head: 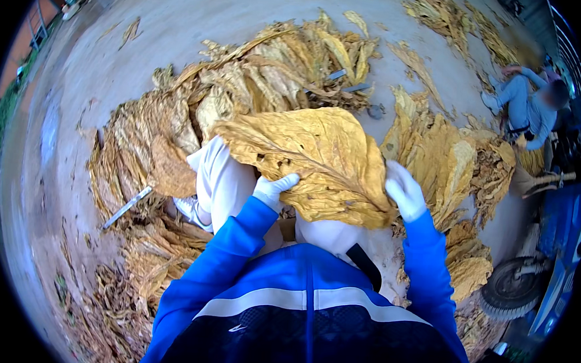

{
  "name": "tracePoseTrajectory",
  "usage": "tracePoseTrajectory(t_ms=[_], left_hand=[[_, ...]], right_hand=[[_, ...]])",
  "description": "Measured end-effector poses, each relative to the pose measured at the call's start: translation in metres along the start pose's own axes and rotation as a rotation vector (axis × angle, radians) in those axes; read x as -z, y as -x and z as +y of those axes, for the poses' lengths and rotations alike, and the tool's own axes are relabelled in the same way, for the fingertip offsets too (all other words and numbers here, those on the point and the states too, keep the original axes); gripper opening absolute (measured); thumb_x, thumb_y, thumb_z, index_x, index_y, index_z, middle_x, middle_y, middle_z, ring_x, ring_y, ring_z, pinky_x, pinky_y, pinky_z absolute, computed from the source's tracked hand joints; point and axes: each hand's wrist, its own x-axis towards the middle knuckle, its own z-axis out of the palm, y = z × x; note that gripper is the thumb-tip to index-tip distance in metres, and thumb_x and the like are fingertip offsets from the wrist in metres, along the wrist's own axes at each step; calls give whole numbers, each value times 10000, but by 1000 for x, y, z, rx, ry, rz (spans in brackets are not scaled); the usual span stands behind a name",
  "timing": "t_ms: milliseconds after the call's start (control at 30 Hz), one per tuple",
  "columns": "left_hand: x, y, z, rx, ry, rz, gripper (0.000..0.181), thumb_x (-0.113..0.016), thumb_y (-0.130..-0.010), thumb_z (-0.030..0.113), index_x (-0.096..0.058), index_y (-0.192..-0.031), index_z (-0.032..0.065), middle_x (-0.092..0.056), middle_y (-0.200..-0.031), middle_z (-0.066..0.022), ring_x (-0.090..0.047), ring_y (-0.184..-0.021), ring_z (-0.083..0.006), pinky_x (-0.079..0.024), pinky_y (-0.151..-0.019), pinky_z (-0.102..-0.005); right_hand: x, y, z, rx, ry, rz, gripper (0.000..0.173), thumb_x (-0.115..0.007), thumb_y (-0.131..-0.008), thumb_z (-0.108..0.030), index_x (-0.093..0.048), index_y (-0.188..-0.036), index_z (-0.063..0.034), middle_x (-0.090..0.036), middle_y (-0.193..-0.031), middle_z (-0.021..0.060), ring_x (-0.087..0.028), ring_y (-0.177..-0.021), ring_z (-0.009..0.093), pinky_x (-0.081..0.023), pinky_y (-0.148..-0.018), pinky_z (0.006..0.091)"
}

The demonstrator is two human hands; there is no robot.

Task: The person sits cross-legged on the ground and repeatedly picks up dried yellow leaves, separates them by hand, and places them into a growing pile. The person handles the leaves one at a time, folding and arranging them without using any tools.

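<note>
A broad, dried yellow-brown tobacco leaf [321, 158] spans the space above my lap, with a few small holes near its left part. My left hand [275, 186], in a white glove, grips its lower edge with the thumb lying on top. At the leaf's right end, my right hand [406, 191], also white-gloved, holds the edge by the stem side; its fingertips are partly hidden behind the leaf. Just beyond my knees lies a long heap of dried tobacco leaves [256, 86]. Nearest my right hand is another pile of yellow leaves [432, 154].
Flat metal strips [127, 207] stick out from the leaf heap. Crumpled brown leaves [111, 310] cover the concrete floor [170, 22] at lower left. At right stands a blue vehicle with a black tyre [514, 287]. A seated person [531, 105] is at the upper right, near more leaves.
</note>
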Motion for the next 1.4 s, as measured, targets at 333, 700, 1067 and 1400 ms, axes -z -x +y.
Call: tracePoseTrajectory(t_ms=[333,700,1067,1400], left_hand=[[-7,-10,0,-33,117,-234,424,-596,-724,-66,-475,-1123,11,-565,-1036,-109,-552,-941,-251,-461,-818,-381],[-83,-63,18,85,265,-477,672,-657,-726,271,-315,-1279,101,-398,-1252,-81,-365,-1159,-285,-284,-972,-450],[-144,-101,21,422,188,-764,360,-469,-868,350,-505,-1067,52,-587,-877,-66,-523,-710,-179,-425,-614,-292],[-159,-98,7,253,-106,-904,625,-413,-854,438,-230,-1338,87,-259,-1377,-37,-285,-1230,-244,-229,-992,-419]], right_hand=[[-15,64,-11,-98,187,8,357,-582,-769,-74,-510,-1097,48,-614,-902,63,-554,-773,90,-444,-710,231],[57,138,-5,184,545,411,209,-646,-670,-2,-604,-874,-3,-560,-784,104,-547,-715,222,-420,-646,269],[81,210,31,200,653,739,282,-601,-651,56,-612,-916,-41,-574,-829,91,-541,-765,231,-422,-684,290],[168,274,78,282,-156,1592,361,-574,-787,-31,-489,-1125,62,-571,-1015,72,-517,-923,130,-414,-817,252]])
